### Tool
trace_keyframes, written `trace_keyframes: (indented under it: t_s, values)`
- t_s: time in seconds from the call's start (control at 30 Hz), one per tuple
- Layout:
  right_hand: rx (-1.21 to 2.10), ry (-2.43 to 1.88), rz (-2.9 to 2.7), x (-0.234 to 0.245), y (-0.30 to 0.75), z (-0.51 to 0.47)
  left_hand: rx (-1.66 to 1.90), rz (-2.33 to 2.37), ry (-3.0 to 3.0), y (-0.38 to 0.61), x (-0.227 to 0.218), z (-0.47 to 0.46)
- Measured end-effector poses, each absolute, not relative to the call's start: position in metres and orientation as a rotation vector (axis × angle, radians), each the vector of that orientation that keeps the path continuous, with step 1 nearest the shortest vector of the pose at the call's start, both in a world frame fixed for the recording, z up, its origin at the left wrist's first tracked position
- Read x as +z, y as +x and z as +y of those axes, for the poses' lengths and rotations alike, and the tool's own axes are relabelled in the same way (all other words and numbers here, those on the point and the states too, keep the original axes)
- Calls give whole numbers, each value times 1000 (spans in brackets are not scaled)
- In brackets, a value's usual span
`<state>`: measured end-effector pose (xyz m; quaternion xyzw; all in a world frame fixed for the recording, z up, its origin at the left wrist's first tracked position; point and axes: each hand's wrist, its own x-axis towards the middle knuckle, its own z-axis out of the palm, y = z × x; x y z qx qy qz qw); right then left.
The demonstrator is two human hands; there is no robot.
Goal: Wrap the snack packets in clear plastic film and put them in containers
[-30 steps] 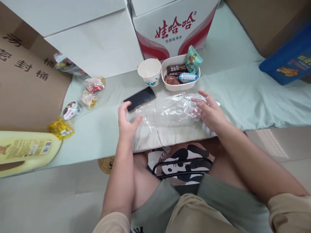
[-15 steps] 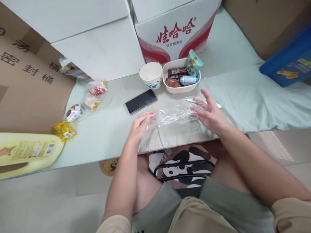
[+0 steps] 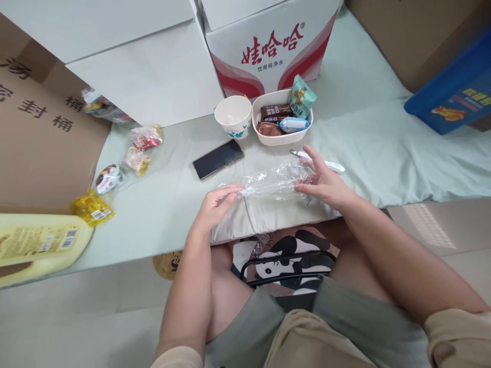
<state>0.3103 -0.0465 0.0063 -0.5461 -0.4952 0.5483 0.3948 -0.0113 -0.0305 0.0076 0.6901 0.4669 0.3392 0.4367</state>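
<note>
A crumpled clear plastic bag (image 3: pixel 268 184) stretches between my two hands above the near edge of the cloth. My left hand (image 3: pixel 218 203) has its fingers straight and close together, with the thumb underneath, pinching the bag's left end. My right hand (image 3: pixel 324 184) holds the other end between its thumb and lower fingers, while the index finger sticks up. Just behind the right hand lies a white-handled tool (image 3: pixel 334 166) with a small metal tip, partly covered by the fingers. Beyond the bag rests a black phone (image 3: pixel 218 159).
Behind stand a white paper cup (image 3: pixel 233 116) and a white bowl (image 3: pixel 284 139) of wrapped snacks. Several small packets, including a yellow packet (image 3: pixel 92 207), lie at left near a pale yellow jug (image 3: pixel 42 245). White cartons (image 3: pixel 149 71) rise at the back; a blue container (image 3: pixel 452 92) stands right.
Both hands have shifted slightly; my right thumb has closed in on the bag, which is drawn into a narrower strip. The white-handled tool now shows more. The view has shifted a little.
</note>
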Motion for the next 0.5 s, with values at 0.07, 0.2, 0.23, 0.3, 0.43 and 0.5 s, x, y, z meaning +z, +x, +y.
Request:
trace_keyframes:
  t_s: [0.07, 0.2, 0.23, 0.3, 0.43, 0.5]
  values:
    - [1420, -1372, -1297, 6, 309, -46, 875, 1202, 1578, -11, 8, -30]
    - [1332, -1433, -1384, 4, 309, -45, 1013, 1294, 1332, -10, 4, -28]
    - [1296, -1455, -1418, 5, 309, -45, 1049, 1312, 1294, -10, 2, -27]
    - [1233, -1500, -1515, 6, 312, -46, 1116, 1347, 1245, -10, 0, -24]
    - [979, -1533, -1838, 6, 325, -50, 1198, 1344, 1317, -13, 0, -22]
    - [821, -1554, -1958, 4, 333, -53, 1167, 1307, 1462, -17, 2, -23]
